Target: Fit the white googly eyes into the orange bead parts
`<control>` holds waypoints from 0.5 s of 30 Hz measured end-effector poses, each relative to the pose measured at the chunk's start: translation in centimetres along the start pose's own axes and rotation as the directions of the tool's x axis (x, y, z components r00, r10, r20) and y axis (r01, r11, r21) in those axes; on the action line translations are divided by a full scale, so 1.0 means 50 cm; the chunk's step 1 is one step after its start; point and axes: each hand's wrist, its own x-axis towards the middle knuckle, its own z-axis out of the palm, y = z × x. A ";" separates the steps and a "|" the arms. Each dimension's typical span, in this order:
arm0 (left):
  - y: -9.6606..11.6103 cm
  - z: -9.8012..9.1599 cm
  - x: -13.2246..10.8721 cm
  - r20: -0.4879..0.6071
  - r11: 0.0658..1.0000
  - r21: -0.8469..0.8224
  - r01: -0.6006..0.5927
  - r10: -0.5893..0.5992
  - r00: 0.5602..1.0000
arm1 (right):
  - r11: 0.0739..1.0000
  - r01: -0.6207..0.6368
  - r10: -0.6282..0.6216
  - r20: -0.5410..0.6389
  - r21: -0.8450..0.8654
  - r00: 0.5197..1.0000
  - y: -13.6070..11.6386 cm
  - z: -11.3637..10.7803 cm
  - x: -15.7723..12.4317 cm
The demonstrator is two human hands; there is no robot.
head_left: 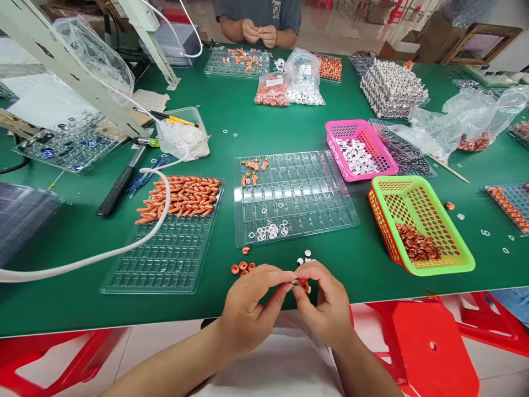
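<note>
Just over the table's front edge, my left hand (256, 306) and my right hand (324, 303) meet fingertip to fingertip. Between them is a small orange plastic part (305, 284) with a bit of white on it. My right fingers pinch the orange part; a thin dark and silvery edge shows at my left thumb and index finger, too small to name. Beyond my left hand lie several orange rings (243, 266). Behind the right fingers are small white-and-black pieces (306, 257). A clear compartment tray (297, 193) in front holds a few orange assemblies (253, 172) and white rings (270, 230).
To the left are a tray of orange parts (179, 198), a white hose (119, 251) and a hammer (122, 187). Rightward stand a pink basket (334, 135) and a green basket (463, 253). A co-worker's hands (259, 33) are across the table. Red stools (438, 347) stand below.
</note>
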 end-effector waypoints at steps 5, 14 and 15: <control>0.000 0.011 0.000 -0.016 1.000 0.003 0.028 -0.028 0.999 | 0.998 0.051 -0.052 -0.049 -0.024 0.997 -0.003 0.008 0.006; -0.010 -0.012 0.018 0.206 0.974 -0.056 0.220 -0.204 0.957 | 0.986 0.105 -0.101 0.037 -0.128 0.994 -0.001 -0.013 0.024; -0.010 -0.016 0.022 0.236 0.969 -0.038 0.243 -0.228 0.945 | 0.983 0.109 -0.101 0.060 -0.148 0.993 -0.001 -0.016 0.024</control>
